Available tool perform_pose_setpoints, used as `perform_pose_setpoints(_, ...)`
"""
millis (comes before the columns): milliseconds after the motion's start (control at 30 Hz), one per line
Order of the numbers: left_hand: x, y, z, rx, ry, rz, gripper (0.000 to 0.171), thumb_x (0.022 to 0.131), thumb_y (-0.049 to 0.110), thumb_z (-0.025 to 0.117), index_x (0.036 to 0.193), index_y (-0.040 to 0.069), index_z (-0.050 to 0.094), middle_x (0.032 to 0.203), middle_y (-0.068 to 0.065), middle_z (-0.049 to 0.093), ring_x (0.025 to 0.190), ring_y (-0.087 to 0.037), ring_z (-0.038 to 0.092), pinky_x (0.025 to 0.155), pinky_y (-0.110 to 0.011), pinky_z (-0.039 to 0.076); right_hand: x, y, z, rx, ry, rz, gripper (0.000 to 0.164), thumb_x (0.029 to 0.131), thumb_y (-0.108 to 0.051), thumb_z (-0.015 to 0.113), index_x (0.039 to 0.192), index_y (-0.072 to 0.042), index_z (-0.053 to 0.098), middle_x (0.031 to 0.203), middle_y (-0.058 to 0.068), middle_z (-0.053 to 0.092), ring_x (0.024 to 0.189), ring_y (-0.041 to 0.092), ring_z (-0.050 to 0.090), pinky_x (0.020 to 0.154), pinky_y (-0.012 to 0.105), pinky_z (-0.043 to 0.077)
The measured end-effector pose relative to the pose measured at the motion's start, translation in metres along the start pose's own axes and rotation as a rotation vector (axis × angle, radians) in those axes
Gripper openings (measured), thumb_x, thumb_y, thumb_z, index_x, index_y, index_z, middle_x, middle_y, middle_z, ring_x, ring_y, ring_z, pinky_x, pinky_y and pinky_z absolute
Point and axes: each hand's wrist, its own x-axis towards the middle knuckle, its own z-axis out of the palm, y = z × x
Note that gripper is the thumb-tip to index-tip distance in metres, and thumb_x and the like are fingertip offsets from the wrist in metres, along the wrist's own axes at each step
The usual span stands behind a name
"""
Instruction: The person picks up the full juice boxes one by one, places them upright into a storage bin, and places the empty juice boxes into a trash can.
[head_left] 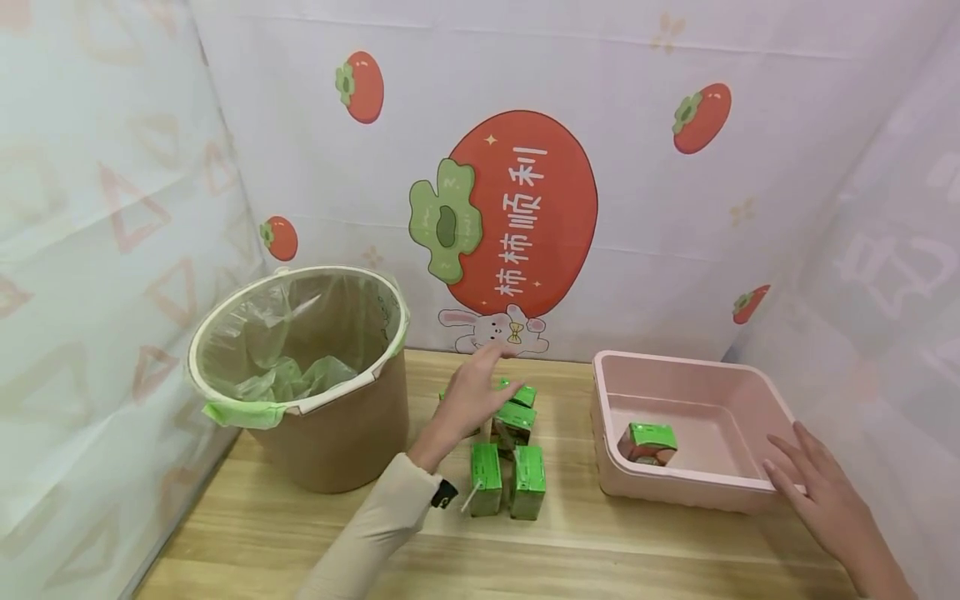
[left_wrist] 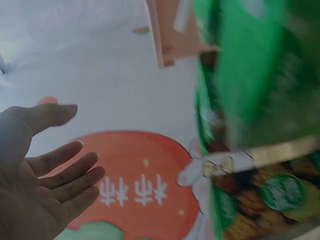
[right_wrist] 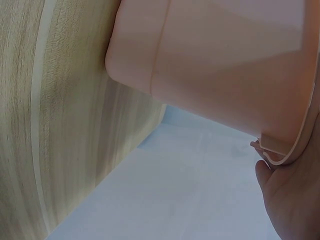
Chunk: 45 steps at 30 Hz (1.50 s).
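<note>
My left hand hovers over several green-topped drink cartons standing on the wooden table. In the left wrist view, its fingers are extended and the palm holds nothing. Green cartons loom blurred beside it, and one front shows a printed food picture. A white straw slants by the front left carton. Part of the group is hidden behind my left hand. My right hand rests on the near right rim of a pink plastic bin, fingers spread over the edge. One green-topped carton stands inside.
A brown trash can with a clear liner stands on the left, green tape on its rim. White cloth walls with persimmon prints close in the back and both sides. The wooden table stretches across the front.
</note>
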Motion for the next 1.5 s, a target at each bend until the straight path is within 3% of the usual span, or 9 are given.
perform_pose_setpoints(167, -0.015, -0.029, 0.005, -0.043, 0.027, -0.100, 0.055, 0.091, 0.017, 0.086, 0.138, 0.002, 0.063, 0.139, -0.015, 0.062, 0.128, -0.036, 0.062, 0.102, -0.052, 0.054, -0.001, 0.001, 0.000, 0.000, 0.009, -0.003, 0.045, 0.107, -0.015, 0.056, 0.147, 0.005, 0.050, 0.169, 0.035, 0.016, 0.158, 0.052, 0.008, 0.125, 0.066, -0.002)
perform_pose_setpoints(400, -0.040, -0.066, 0.029, -0.067, 0.140, -0.236, 0.070, 0.088, 0.015, 0.089, 0.146, -0.003, 0.054, 0.144, -0.022, 0.055, 0.131, -0.042, 0.057, 0.104, -0.058, 0.050, -0.002, 0.000, 0.000, -0.003, 0.005, 0.008, 0.045, 0.108, -0.016, 0.055, 0.147, 0.005, 0.050, 0.169, 0.034, 0.016, 0.157, 0.054, 0.009, 0.121, 0.073, 0.001)
perform_pose_setpoints(567, -0.049, -0.085, 0.039, -0.137, 0.202, -0.265, 0.063, 0.088, 0.008, 0.087, 0.141, -0.005, 0.056, 0.138, -0.023, 0.057, 0.126, -0.043, 0.060, 0.102, -0.058, 0.051, -0.003, -0.001, 0.000, 0.006, 0.007, 0.009, 0.046, 0.107, -0.016, 0.056, 0.148, 0.004, 0.050, 0.169, 0.034, 0.017, 0.157, 0.053, 0.009, 0.121, 0.073, 0.001)
perform_pose_setpoints(733, -0.053, -0.100, 0.041, -0.193, 0.215, -0.253, 0.046, 0.090, 0.003, 0.083, 0.129, -0.006, 0.062, 0.122, -0.023, 0.063, 0.110, -0.040, 0.066, 0.092, -0.054, 0.056, -0.001, -0.001, 0.000, -0.001, 0.013, 0.007, 0.045, 0.107, -0.016, 0.056, 0.147, 0.004, 0.050, 0.169, 0.034, 0.017, 0.157, 0.054, 0.011, 0.124, 0.069, 0.000)
perform_pose_setpoints(933, -0.052, -0.104, 0.039, -0.193, 0.198, -0.233, 0.040, 0.091, 0.004, 0.082, 0.126, -0.006, 0.063, 0.118, -0.022, 0.065, 0.106, -0.039, 0.067, 0.089, -0.053, 0.058, 0.001, -0.001, 0.000, 0.003, 0.000, 0.010, 0.044, 0.108, -0.017, 0.056, 0.146, 0.005, 0.051, 0.168, 0.036, 0.017, 0.154, 0.059, 0.013, 0.121, 0.073, 0.001)
perform_pose_setpoints(1200, -0.051, -0.101, 0.039, -0.171, 0.180, -0.267, 0.041, 0.092, 0.000, 0.081, 0.127, -0.007, 0.061, 0.120, -0.024, 0.063, 0.109, -0.041, 0.065, 0.094, -0.055, 0.056, -0.001, -0.002, 0.001, 0.018, -0.020, 0.019, 0.045, 0.109, -0.018, 0.055, 0.147, 0.006, 0.051, 0.169, 0.035, 0.015, 0.153, 0.061, 0.012, 0.119, 0.077, 0.002)
perform_pose_setpoints(1500, -0.042, -0.096, 0.035, -0.093, 0.174, -0.226, 0.037, 0.091, 0.002, 0.082, 0.121, -0.008, 0.063, 0.111, -0.022, 0.065, 0.098, -0.038, 0.066, 0.083, -0.052, 0.058, 0.000, -0.002, 0.001, 0.020, 0.004, 0.013, 0.044, 0.108, -0.017, 0.056, 0.147, 0.004, 0.051, 0.169, 0.035, 0.017, 0.155, 0.057, 0.012, 0.118, 0.078, 0.004)
